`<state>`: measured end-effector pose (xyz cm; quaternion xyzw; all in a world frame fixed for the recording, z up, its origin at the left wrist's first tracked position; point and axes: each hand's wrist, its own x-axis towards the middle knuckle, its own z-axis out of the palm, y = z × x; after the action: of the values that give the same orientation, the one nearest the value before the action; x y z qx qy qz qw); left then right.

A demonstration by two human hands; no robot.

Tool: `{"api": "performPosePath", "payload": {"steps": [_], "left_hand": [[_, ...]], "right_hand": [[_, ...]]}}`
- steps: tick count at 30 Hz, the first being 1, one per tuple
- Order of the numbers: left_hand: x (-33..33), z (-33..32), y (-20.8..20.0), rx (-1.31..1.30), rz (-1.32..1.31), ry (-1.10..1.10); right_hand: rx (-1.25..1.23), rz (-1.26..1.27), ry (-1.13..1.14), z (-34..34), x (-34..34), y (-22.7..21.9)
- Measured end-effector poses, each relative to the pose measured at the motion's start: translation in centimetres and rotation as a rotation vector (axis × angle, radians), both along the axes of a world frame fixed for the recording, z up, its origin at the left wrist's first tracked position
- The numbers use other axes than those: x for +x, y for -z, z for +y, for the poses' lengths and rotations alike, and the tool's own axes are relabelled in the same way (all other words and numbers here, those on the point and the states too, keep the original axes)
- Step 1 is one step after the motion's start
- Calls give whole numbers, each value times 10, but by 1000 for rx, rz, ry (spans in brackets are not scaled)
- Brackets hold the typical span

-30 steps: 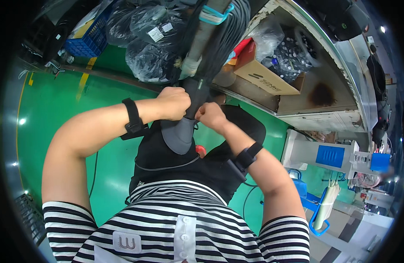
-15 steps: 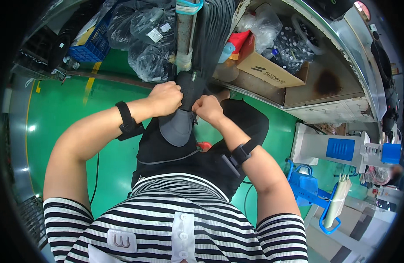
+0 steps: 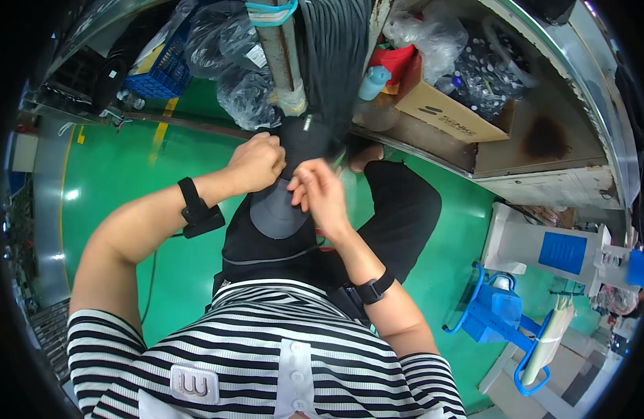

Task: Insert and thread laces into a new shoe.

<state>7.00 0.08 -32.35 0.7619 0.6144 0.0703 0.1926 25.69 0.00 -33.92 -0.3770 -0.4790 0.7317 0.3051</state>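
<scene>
My left hand grips the upper edge of a dark shoe upper with a grey toe end, held in front of my chest. My right hand pinches its right side, fingers bent on the fabric. The piece hangs down from a bundle of black straps that comes from above beside a rusty pole. Both wrists wear black bands. My black trousers and striped shirt fill the lower middle.
A workbench on the right carries a cardboard box, a red container, a blue bottle and plastic bags. Dark bags and a blue crate lie upper left. A blue stool stands lower right on the green floor.
My head has tilted so the view shifted down and the bench moved up. Both hands stayed on the dark piece, the right one sliding a little lower along its side.
</scene>
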Motion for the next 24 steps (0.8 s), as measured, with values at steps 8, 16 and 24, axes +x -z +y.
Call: {"api": "performPosePath", "payload": {"steps": [8,16,24], "left_hand": [[-2,-44,-7,134,-683,-373],[-70,-94,30,-750,-137,-212],[10,-91,-36,-39,-246,491]], "right_hand": [[-179,18,-135,15,-4,19],[-233,105,-110,14,-19,14],[173,-164,-209,19,13,-28]]}}
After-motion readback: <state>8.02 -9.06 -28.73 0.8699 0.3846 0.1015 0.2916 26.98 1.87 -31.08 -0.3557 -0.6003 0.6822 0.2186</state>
